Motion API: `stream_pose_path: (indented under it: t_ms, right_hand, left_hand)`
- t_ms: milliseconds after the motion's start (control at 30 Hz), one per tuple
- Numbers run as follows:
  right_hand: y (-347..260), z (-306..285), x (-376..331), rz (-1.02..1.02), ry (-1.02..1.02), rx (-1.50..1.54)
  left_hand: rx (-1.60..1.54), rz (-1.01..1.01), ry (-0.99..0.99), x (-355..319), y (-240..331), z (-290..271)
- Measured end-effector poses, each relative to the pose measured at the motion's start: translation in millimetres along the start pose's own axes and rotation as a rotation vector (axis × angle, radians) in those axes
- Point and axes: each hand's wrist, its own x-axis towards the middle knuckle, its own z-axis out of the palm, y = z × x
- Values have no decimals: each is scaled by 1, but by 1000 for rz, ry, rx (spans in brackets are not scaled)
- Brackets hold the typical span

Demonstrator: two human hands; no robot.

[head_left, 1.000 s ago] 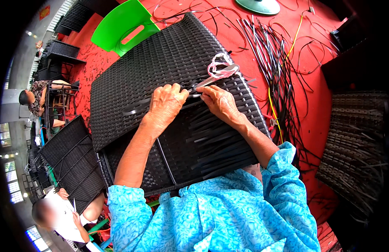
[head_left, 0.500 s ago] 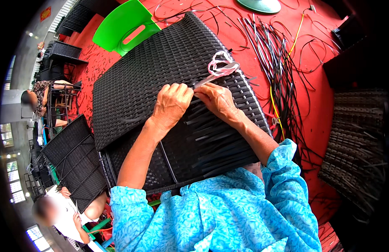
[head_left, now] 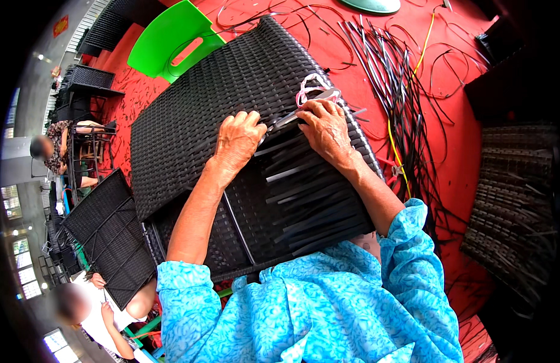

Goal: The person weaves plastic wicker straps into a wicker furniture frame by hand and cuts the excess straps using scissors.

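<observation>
A large black woven panel (head_left: 201, 115) lies tilted before me, with many loose flat strips (head_left: 307, 193) hanging from its near right part. Scissors (head_left: 319, 93) with pink-and-white wrapped handles rest near its right edge, their blades slanting left. My right hand (head_left: 325, 128) has its fingers curled over the middle of the scissors, and the thumb is bent below. My left hand (head_left: 239, 140) is closed at the weave's working edge, close to the blade tips. What its fingers pinch is hidden. Below the edge, a dark woven layer and a thin frame bar (head_left: 239, 227) show.
A green plastic chair (head_left: 177, 42) stands beyond the panel. Black strips (head_left: 392, 78) and a yellow cord (head_left: 423, 51) lie on the red floor at right. Another woven piece (head_left: 513, 199) stands far right. At left, two people (head_left: 101, 311) sit beside woven furniture.
My hands have moved apart. The right hand has shifted up and right over the scissors, while the left has slid slightly left and down. More loose strips show between them.
</observation>
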Motion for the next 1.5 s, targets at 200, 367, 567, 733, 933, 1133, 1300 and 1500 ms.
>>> stream_pose_path:
  t_ms: [200,367,567,733,933,1133,1300,1500]
  right_hand:
    - [-2,0,-5,-4,9,25]
    - [-2,1,-10,2,0,21]
    - [-1,-2,-3,-5,8,22]
    - [4,0,6,-7,12,16]
    - [-8,3,5,9,-55,-29]
    - [-4,-2,-10,-12,-41,-18]
    - [-9,-2,-3,-34,-11,-6]
    - [-5,-1,-2,-21,-24,-26]
  left_hand:
    - [-91,-25,78,1,4,5]
    - [-114,-29,136,-7,11,17]
    - [35,-29,175,-1,18,7]
    - [38,-52,210,-2,10,18]
    - [100,35,197,-6,11,15]
    - [-109,75,108,-13,24,29]
    - [-152,42,57,-14,10,26]
    - [-300,-79,102,-8,13,26]
